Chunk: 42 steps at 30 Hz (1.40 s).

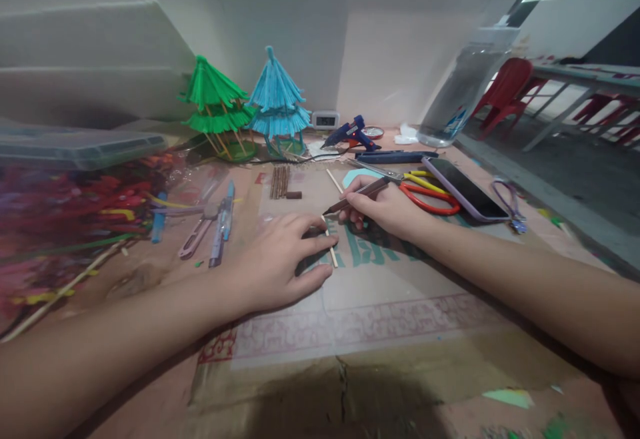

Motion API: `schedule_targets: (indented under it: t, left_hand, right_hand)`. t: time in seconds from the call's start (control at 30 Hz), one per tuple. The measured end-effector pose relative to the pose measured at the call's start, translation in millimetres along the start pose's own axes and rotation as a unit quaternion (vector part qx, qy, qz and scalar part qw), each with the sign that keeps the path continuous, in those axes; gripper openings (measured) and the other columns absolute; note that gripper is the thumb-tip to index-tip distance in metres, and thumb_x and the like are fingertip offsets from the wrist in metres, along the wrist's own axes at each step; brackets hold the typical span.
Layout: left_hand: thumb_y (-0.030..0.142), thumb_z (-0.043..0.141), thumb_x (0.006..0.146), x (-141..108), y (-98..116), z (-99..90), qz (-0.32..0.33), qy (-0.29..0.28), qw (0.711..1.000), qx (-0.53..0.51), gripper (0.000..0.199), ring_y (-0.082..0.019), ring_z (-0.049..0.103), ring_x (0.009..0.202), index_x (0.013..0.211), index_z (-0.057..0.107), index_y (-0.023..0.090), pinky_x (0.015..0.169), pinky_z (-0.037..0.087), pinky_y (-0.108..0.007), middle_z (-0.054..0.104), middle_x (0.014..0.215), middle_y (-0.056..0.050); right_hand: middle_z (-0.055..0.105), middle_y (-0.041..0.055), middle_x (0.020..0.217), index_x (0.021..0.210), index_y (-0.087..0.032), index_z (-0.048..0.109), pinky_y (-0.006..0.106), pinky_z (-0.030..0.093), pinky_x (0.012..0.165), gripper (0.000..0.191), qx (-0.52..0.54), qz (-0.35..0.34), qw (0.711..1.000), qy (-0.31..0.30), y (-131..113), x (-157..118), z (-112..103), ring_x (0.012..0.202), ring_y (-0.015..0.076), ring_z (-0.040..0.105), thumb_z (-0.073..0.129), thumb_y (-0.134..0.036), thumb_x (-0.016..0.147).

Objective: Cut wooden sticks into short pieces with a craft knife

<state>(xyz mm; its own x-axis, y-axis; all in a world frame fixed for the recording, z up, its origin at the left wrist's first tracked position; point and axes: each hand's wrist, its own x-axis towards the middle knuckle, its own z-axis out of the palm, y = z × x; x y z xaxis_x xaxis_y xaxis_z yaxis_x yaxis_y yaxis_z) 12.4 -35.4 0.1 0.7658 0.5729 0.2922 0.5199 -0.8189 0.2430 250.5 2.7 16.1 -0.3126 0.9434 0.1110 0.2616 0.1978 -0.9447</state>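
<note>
My right hand [367, 204] is closed around a brown marker [373, 188], its dark tip pointing down and left. That tip is at the upper end of a thin pale wooden stick [330, 242]. My left hand [290, 252] has its fingers laid over the stick, holding it down on the printed sheet. Past my hands, several short brown sticks [280, 182] lie side by side, with a brown piece, probably the marker's cap [294, 194], beside them. Another pale stick [334, 180] lies just beyond the marker.
Green [215, 102] and blue [277, 109] paper-roofed models stand at the back, near a glue gun [350, 134]. Scissors [430, 198] and a phone [465, 189] lie right. A utility knife [197, 232], pens [223, 226] and blurred colourful craft pieces [75, 226] are left.
</note>
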Motion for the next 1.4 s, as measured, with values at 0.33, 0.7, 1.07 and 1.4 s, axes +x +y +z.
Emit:
schedule_targets:
  t: [0.33, 0.7, 1.07, 1.4]
  left_hand:
    - [0.048, 0.063, 0.091, 0.1, 1.8, 0.1, -0.056, 0.022, 0.997, -0.039, 0.065, -0.033, 0.052, 0.131, 0.148, 0.045, 0.023, 0.109, 0.043, -0.053, 0.055, 0.144, -0.013]
    - [0.056, 0.072, 0.081, 12.1, 8.5, 4.8, -0.144, 0.012, 0.988, -0.057, 0.094, -0.036, 0.044, 0.141, 0.155, 0.031, 0.014, 0.117, 0.037, -0.054, 0.047, 0.153, -0.019]
    - [0.057, 0.077, 0.076, 12.2, 3.4, 4.7, -0.157, 0.001, 0.983, -0.094, 0.099, -0.038, 0.043, 0.142, 0.154, 0.032, 0.014, 0.117, 0.036, -0.058, 0.047, 0.153, -0.019]
    - [0.059, 0.076, 0.076, 12.8, 4.1, 3.4, -0.160, -0.001, 0.984, -0.080, 0.097, -0.038, 0.047, 0.138, 0.153, 0.035, 0.015, 0.115, 0.038, -0.059, 0.052, 0.149, -0.019]
  right_hand:
    - [0.073, 0.0018, 0.069, 0.086, -0.020, 0.055, 0.022, 0.050, 0.047, 0.013, 0.008, -0.004, 1.000, -0.008, 3.5, -0.2, -1.0, 0.048, 0.0106, 0.058, 0.063, -0.029, 0.091]
    - [0.072, 0.0017, 0.066, 0.085, -0.020, 0.055, 0.021, 0.051, 0.045, 0.009, 0.015, 0.002, 1.000, 0.001, -0.8, -0.3, 1.0, 0.048, 0.0107, 0.058, 0.062, -0.020, 0.091]
    - [0.072, 0.0019, 0.068, 0.086, -0.021, 0.055, 0.023, 0.050, 0.046, 0.010, 0.013, -0.002, 1.000, -0.003, 4.5, -1.0, -0.5, 0.049, 0.0116, 0.058, 0.061, -0.024, 0.092]
    - [0.073, 0.0037, 0.066, 0.080, -0.019, 0.054, 0.021, 0.048, 0.046, 0.011, 0.027, 0.018, 0.999, -0.040, -2.6, -4.1, -1.1, 0.048, 0.0099, 0.057, 0.061, -0.023, 0.088]
